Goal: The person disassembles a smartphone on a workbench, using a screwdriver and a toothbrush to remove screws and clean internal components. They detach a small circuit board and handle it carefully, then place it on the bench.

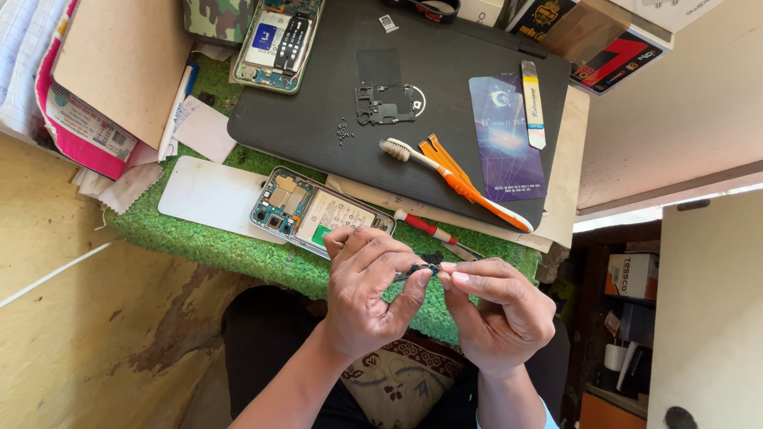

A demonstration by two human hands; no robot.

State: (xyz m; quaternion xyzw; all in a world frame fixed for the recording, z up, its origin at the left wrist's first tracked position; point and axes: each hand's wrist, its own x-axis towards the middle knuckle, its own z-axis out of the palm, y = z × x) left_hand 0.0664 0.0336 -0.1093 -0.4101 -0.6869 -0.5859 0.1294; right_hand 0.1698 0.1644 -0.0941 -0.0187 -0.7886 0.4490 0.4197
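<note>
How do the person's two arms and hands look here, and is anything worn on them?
Both hands are bare: the left hand and the right hand wear no gloves, and no rings or watch are visible. The left forearm is uncovered as far as the picture shows. At the right forearm, a small edge of a light blue sleeve appears near the bottom border. The fingernails are short.

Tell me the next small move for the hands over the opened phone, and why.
Probably lower the small dark part, pinched between the left hand and right hand, towards the opened phone. It is held clear of the green mat, just beside the phone's exposed lower end.
</note>
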